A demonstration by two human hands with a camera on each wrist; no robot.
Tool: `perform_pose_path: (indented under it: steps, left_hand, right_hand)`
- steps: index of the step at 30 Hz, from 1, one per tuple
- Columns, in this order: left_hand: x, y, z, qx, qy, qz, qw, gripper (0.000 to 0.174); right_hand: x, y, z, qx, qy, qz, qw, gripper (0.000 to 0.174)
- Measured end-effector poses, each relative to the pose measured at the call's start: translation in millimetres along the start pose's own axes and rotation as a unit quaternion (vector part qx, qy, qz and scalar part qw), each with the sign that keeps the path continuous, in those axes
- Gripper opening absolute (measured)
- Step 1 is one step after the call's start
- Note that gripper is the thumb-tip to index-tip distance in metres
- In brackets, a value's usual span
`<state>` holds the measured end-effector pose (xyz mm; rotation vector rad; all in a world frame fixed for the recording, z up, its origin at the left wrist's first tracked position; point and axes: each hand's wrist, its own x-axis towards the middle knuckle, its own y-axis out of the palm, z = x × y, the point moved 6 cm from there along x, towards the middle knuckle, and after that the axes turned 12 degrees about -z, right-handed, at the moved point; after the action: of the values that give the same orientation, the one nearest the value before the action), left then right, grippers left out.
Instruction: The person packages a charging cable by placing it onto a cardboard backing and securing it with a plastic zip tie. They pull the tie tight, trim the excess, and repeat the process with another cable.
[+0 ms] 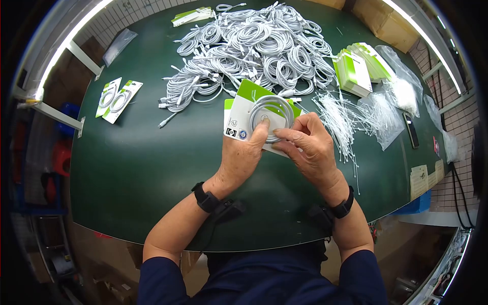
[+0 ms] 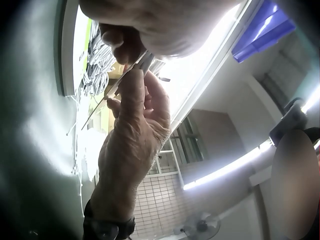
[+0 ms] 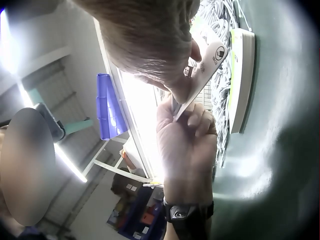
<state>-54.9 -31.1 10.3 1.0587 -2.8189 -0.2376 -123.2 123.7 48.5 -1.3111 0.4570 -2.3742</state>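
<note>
I see the left hand [image 1: 241,155] and right hand [image 1: 310,145] curled round a stiff green-and-white card [image 1: 239,119] just above the table [image 1: 152,168], pinning a round coil of smooth white cable [image 1: 272,114] on it. Two carded coils [image 1: 118,99] lie finished at the left, and I judge most of the tangled heap of cables [image 1: 254,46] is still to do.

A white cable [image 1: 271,114] is seen on a green-and-white card [image 1: 244,109]; the table [image 1: 152,152] is dark green.
</note>
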Motion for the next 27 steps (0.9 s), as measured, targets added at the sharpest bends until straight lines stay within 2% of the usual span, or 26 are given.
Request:
perform_pose_path:
  steps: [1, 3, 5, 7, 10, 18, 24, 27]
  left_hand:
    - [0.8, -0.1, 3.0, 0.006, 0.01, 0.001, 1.0, 0.025]
    - [7.0, 2.6, 3.3, 0.007, 0.085, 0.009, 0.996, 0.025]
    - [7.1, 2.6, 6.0, 0.009, 0.074, 0.019, 0.997, 0.026]
    - [1.1, 3.0, -0.1, 0.012, -0.024, 0.029, 0.999, 0.026]
    - [1.2, 3.6, 6.9, -0.016, -0.082, 0.052, 0.995, 0.03]
    - [2.5, 3.1, 8.2, 0.006, -0.056, 0.039, 0.998, 0.027]
    - [1.6, 2.6, 7.6, -0.012, -0.051, 0.039, 0.998, 0.026]
    - [2.5, 3.2, 7.0, -0.02, -0.045, 0.042, 0.998, 0.026]
  right_hand:
    - [-0.3, 1.1, -1.4, 0.005, 0.0, -0.002, 1.0, 0.035]
    - [-0.9, 2.8, -4.4, 0.015, 0.011, -0.002, 1.0, 0.033]
    - [-2.0, 4.7, -7.4, 0.025, 0.032, 0.0, 0.999, 0.032]
    - [-3.5, 7.6, -9.1, 0.038, 0.06, -0.011, 0.997, 0.031]
    - [-7.8, 12.0, -11.9, 0.024, 0.062, -0.014, 0.998, 0.029]
    - [-10.8, 13.4, -16.3, 0.046, 0.08, 0.007, 0.996, 0.028]
    - [-9.5, 11.3, -11.6, 0.015, 0.025, -0.014, 0.999, 0.029]
    - [-8.2, 10.2, -9.7, 0.034, 0.026, -0.022, 0.999, 0.029]
